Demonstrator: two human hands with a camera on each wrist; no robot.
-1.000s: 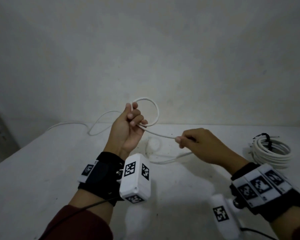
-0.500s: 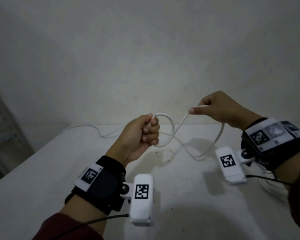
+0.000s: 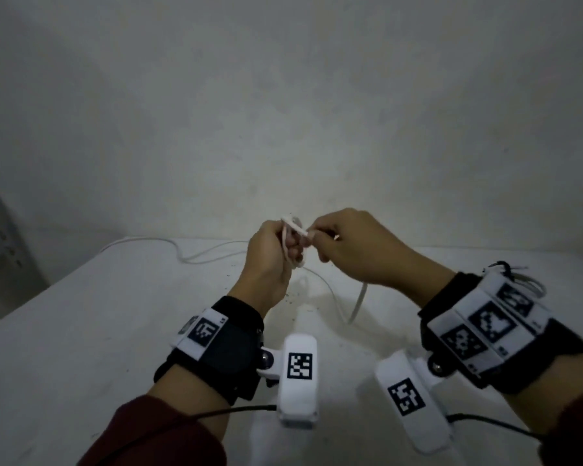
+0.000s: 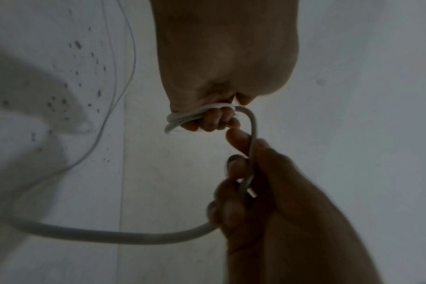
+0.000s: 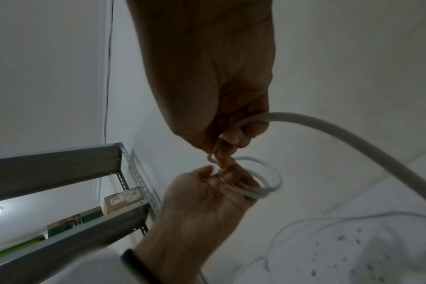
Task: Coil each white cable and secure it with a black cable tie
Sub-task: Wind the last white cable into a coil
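Observation:
Above the table, my left hand (image 3: 285,250) grips a small coil of white cable (image 3: 292,230); its fingers (image 4: 214,120) curl round several turns (image 4: 180,119). My right hand (image 3: 322,238) is right against it, pinching the same cable (image 4: 252,134) between thumb and fingers close to the coil. From the right hand a slack loop (image 3: 359,299) hangs down. The rest of the cable (image 3: 196,258) trails over the table to the far left. In the right wrist view the coil (image 5: 265,186) sticks out of the left hand (image 5: 214,184).
A finished white coil with a black tie (image 3: 515,275) lies on the white table (image 3: 81,331) at the right, mostly hidden behind my right wrist. A metal shelf unit (image 5: 61,163) with boxes stands to the left. The wall is close behind the table.
My right hand swung from up on the right over to my left hand, bringing the cable to the coil. The wide loop between the hands has closed up.

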